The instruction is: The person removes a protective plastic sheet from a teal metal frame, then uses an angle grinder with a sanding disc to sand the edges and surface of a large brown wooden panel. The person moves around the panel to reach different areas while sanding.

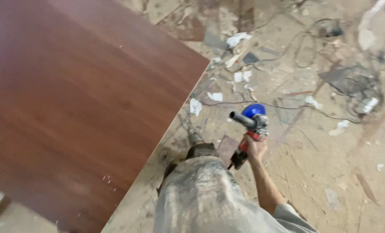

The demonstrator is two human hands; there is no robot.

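My right hand [256, 148] grips a red and grey power tool [249, 131] with a black side handle and a blue round attachment [253, 109] at its front, held low over the floor. A large reddish-brown laminated board [76, 103] fills the left half of the view, its right edge running diagonally past my leg. My trouser leg [201, 194], dusty and grey, and a shoe [199, 149] stand just beside that edge. My left hand is out of sight.
The dusty floor [330, 172] is littered with paper scraps, wood offcuts and sawdust. Thin black cables [287, 107] trail across it. A tangle of wire and debris [356, 86] lies at the right, with flat board pieces near the top.
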